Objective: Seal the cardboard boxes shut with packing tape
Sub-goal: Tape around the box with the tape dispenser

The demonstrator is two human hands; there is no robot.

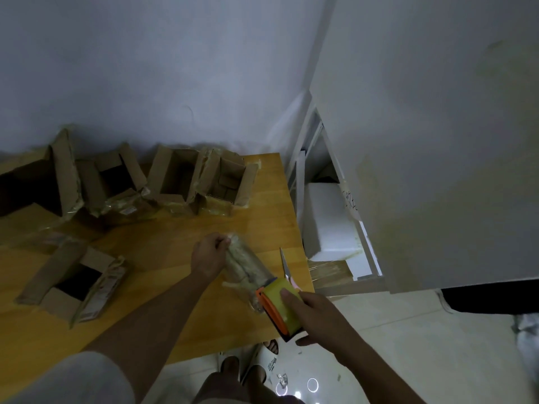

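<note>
Desk (163, 246): warm honey-yellow wood with faint lengthwise grain. Cardboard boxes (172, 182): dull brown, dark inside, their flaps edged with glossy yellowish old tape; the nearest box (73, 282) bears a pale label with reddish print. Tape dispenser (281, 309): orange frame and a dark edge, carrying a yellow roll. Pulled tape strip (245, 266): clear with a cloudy beige cast. Scissors (284, 263): silver blade, pink handle. Foam blocks (326, 223): plain white. Walls (175, 68): pale bluish grey. Floor (393, 345): off-white tiles. Slippers (268, 363): white with dark lettering. Sleeve (70, 380): light grey.
</note>
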